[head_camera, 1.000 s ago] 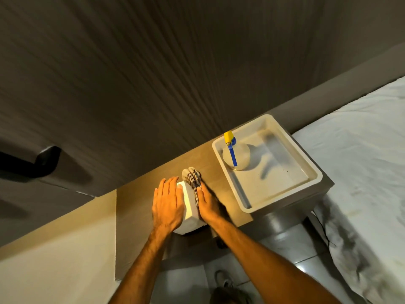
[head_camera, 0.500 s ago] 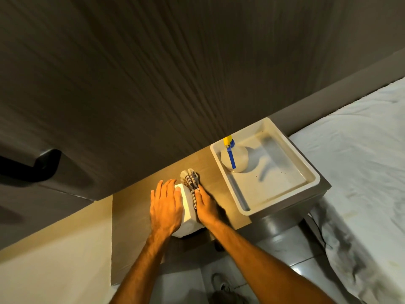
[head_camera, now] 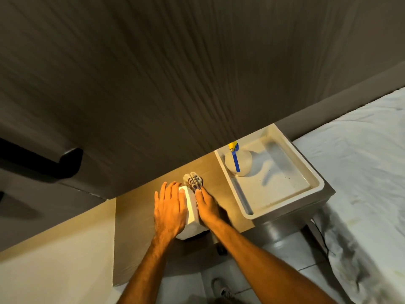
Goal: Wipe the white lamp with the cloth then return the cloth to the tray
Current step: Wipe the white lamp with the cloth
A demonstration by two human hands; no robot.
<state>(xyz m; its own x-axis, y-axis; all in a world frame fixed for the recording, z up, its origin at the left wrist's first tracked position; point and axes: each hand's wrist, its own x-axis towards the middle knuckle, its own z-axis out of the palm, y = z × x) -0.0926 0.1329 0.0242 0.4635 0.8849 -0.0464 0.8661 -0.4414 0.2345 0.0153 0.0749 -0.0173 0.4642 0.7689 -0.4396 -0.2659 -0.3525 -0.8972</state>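
The white lamp (head_camera: 191, 207) is a glowing box-shaped shade on the wooden bedside top. My left hand (head_camera: 169, 207) lies flat on its left side, fingers spread. My right hand (head_camera: 207, 208) presses the striped cloth (head_camera: 193, 180) against the lamp's right side; the cloth bunches out past my fingertips at the far end. The white tray (head_camera: 315, 183) sits to the right on the same top, apart from my hands.
A clear spray bottle (head_camera: 237, 162) with a blue and yellow head stands in the tray's far left corner. A dark panelled wall rises behind. A white-sheeted bed (head_camera: 361, 183) lies at right, tiled floor below, a black fixture (head_camera: 41, 161) at left.
Both hands stay on the lamp; the right hand with the cloth has shifted slightly along its side. The view has drifted a little.
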